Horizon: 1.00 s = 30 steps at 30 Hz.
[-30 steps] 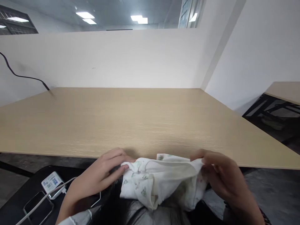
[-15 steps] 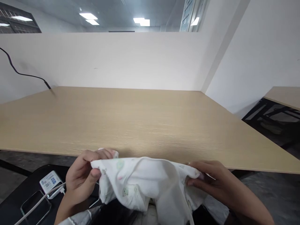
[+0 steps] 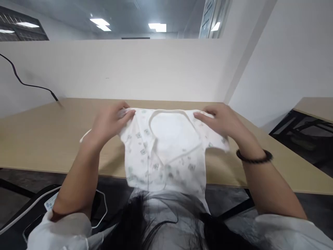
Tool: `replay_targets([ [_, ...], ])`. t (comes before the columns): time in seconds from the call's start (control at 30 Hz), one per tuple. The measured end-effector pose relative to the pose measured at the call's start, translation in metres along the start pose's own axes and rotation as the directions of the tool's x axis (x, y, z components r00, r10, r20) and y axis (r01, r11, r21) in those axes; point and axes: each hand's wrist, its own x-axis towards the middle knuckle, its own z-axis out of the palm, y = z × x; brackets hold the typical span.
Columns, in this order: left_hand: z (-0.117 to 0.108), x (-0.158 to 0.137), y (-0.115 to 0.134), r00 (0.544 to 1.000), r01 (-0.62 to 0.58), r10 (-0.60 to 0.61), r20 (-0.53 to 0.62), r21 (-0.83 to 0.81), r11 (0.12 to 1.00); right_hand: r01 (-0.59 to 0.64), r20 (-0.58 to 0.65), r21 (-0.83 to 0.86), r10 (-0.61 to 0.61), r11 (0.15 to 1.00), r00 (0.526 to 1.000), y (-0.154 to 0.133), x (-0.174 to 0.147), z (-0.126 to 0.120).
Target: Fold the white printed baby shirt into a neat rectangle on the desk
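A small white baby garment (image 3: 166, 149) with a faint green print hangs spread out above the near half of the wooden table (image 3: 52, 139). My left hand (image 3: 109, 123) grips its left shoulder and my right hand (image 3: 221, 121) grips its right shoulder. The neckline faces up between the two hands, and the lower hem dangles past the table's front edge toward my lap. A dark bead bracelet (image 3: 253, 158) circles my right wrist.
A black cable (image 3: 28, 83) runs down the white partition onto the table's far left corner. At the lower left a white charging cable (image 3: 26, 210) and a small white device (image 3: 50, 203) lie on a dark seat. Another desk (image 3: 316, 107) stands to the right.
Both hands rose from my lap and moved forward over the table, pulling apart. The bunched garment is now opened out flat between them.
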Motion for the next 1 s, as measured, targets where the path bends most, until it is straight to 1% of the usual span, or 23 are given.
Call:
replay_targets([
  [0.03, 0.018, 0.017, -0.007, 0.988, 0.043, -0.05, 0.148, 0.046, 0.998, 0.001, 0.063, -0.033, 0.001, 0.999, 0.998, 0.01, 0.021, 0.014],
  [0.07, 0.038, 0.03, -0.014, 0.96, 0.079, -0.102, 0.261, 0.1, 0.992, -0.007, 0.13, -0.065, 0.015, 0.998, 0.991, 0.021, 0.038, 0.03],
  [0.1, 0.059, 0.038, -0.021, 0.925, 0.103, -0.153, 0.348, 0.158, 0.982, -0.024, 0.197, -0.087, 0.041, 0.996, 0.979, 0.031, 0.051, 0.048],
  [0.17, 0.099, 0.043, -0.036, 0.831, 0.126, -0.227, 0.507, 0.225, 0.966, -0.075, 0.336, -0.097, 0.104, 0.992, 0.936, 0.051, 0.062, 0.082],
  [0.2, 0.116, 0.041, -0.044, 0.804, 0.134, -0.245, 0.541, 0.236, 0.962, -0.083, 0.373, -0.099, 0.114, 0.992, 0.921, 0.06, 0.062, 0.098],
  [0.23, 0.129, 0.037, -0.051, 0.787, 0.138, -0.257, 0.561, 0.245, 0.96, -0.09, 0.398, -0.106, 0.125, 0.99, 0.909, 0.068, 0.059, 0.11],
  [0.3, 0.145, 0.029, -0.065, 0.765, 0.146, -0.281, 0.58, 0.268, 0.952, -0.109, 0.421, -0.121, 0.151, 0.987, 0.895, 0.082, 0.051, 0.128],
  [0.37, 0.15, 0.025, -0.078, 0.752, 0.154, -0.301, 0.586, 0.287, 0.945, -0.136, 0.419, -0.134, 0.18, 0.982, 0.89, 0.094, 0.043, 0.135],
  [0.47, 0.145, 0.025, -0.092, 0.741, 0.151, -0.304, 0.599, 0.291, 0.945, -0.164, 0.417, -0.136, 0.207, 0.977, 0.885, 0.108, 0.039, 0.134],
  [0.6, 0.141, 0.028, -0.097, 0.732, 0.112, -0.247, 0.635, 0.245, 0.963, -0.174, 0.422, -0.139, 0.218, 0.975, 0.88, 0.116, 0.041, 0.127],
  [0.63, 0.141, 0.029, -0.095, 0.74, 0.102, -0.232, 0.632, 0.236, 0.966, -0.172, 0.409, -0.148, 0.219, 0.974, 0.886, 0.114, 0.042, 0.125],
  [0.7, 0.143, 0.028, -0.088, 0.78, 0.072, -0.19, 0.597, 0.217, 0.974, -0.153, 0.359, -0.162, 0.203, 0.975, 0.911, 0.106, 0.044, 0.122],
  [0.77, 0.147, 0.025, -0.074, 0.833, 0.017, -0.111, 0.541, 0.176, 0.984, -0.108, 0.318, -0.147, 0.151, 0.983, 0.936, 0.09, 0.047, 0.121],
  [0.83, 0.153, 0.021, -0.056, 0.866, -0.058, -0.004, 0.501, 0.109, 0.992, -0.043, 0.323, -0.097, 0.073, 0.994, 0.944, 0.068, 0.048, 0.122],
  [0.87, 0.156, 0.018, -0.046, 0.868, -0.098, 0.062, 0.492, 0.048, 0.994, -0.006, 0.358, -0.058, 0.026, 0.998, 0.933, 0.055, 0.048, 0.123],
  [0.9, 0.16, 0.014, -0.036, 0.859, -0.138, 0.136, 0.493, -0.033, 0.99, 0.033, 0.419, -0.011, -0.026, 0.999, 0.907, 0.043, 0.047, 0.125],
  [0.93, 0.163, 0.01, -0.027, 0.836, -0.178, 0.222, 0.502, -0.135, 0.975, 0.073, 0.509, 0.044, -0.085, 0.996, 0.856, 0.032, 0.046, 0.127],
  [0.97, 0.166, 0.005, -0.019, 0.796, -0.213, 0.308, 0.522, -0.235, 0.948, 0.106, 0.609, 0.101, -0.146, 0.989, 0.78, 0.023, 0.044, 0.129],
  [1.0, 0.167, 0.001, -0.013, 0.743, -0.237, 0.384, 0.548, -0.321, 0.917, 0.121, 0.691, 0.153, -0.194, 0.981, 0.696, 0.016, 0.042, 0.13],
])
